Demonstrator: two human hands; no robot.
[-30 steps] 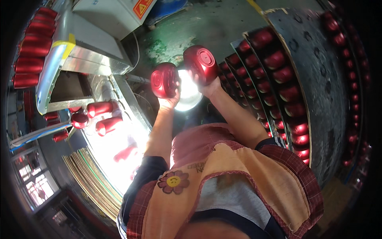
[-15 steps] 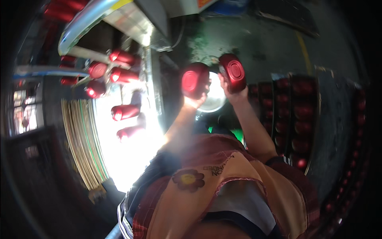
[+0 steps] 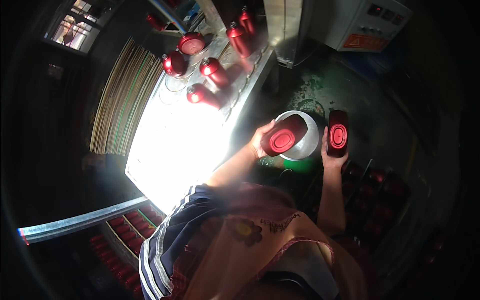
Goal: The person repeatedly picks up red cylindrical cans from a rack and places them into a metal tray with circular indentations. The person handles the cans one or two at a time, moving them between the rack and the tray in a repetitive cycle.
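Note:
My left hand (image 3: pixel 259 140) is closed round a red metal bottle (image 3: pixel 289 134), which lies tilted with its oval-ringed base facing me. A second red metal bottle (image 3: pixel 338 131) is gripped by my right hand (image 3: pixel 334 160), standing nearly straight up and down in view, base toward me as well. The two bottles are apart. Below and between them is a round white bucket (image 3: pixel 311 131), partly covered by the bottle in my left hand. The necks of both held bottles are hidden from view.
To the left runs a brightly lit metal table (image 3: pixel 170 145) with several red bottles (image 3: pixel 214 72) at its far end. Stacked thin sheets (image 3: pixel 122 102) lean beside it. A grey control box (image 3: pixel 372 25) stands far right. Crates of red bottles (image 3: pixel 370 190) sit low at the right.
My view has swung left, so the table and control box appear farther right. My hands have moved apart, and the left bottle has tilted over. Both bottles stay held.

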